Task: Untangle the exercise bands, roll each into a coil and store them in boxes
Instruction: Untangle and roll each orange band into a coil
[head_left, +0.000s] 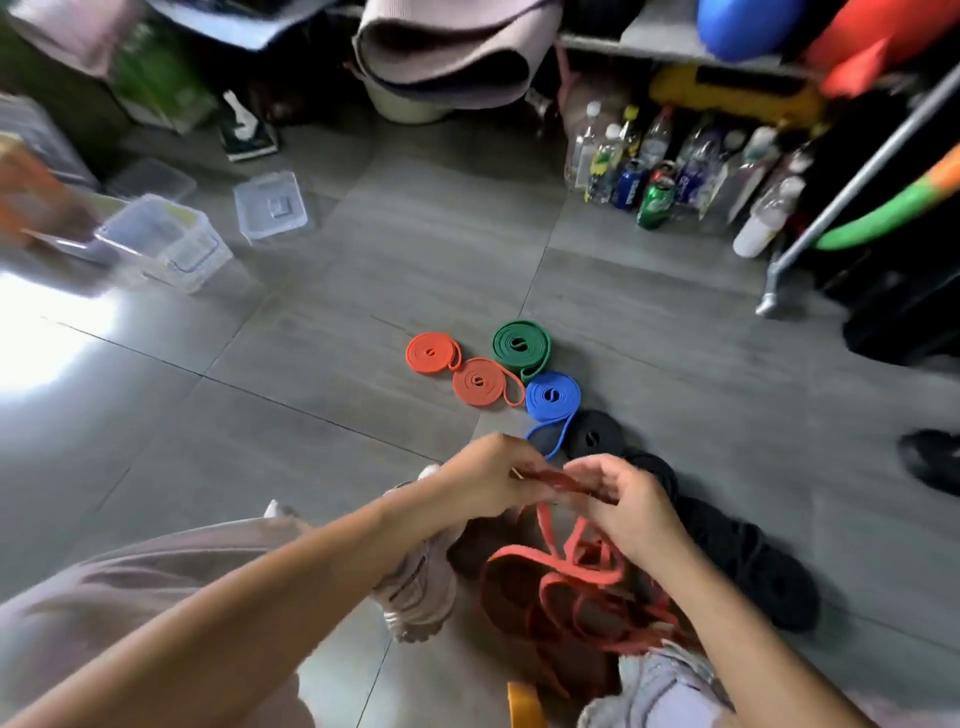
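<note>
Pinching red exercise band (569, 483) with left grip (488, 478) and right grip (628, 512), both clamped on it; looks soft, stretchy, tacky, so best held flat at the folded end

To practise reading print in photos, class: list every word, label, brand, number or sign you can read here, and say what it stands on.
No text here can be read.
Bottles by the shelf: labels too blurred.
Green can: print too blurred.
Blue can: print too blurred.
Dark pack with white markings: too blurred.
Clear box lid: moulded mark, unreadable.
Coiled bands: no print seen.
</note>
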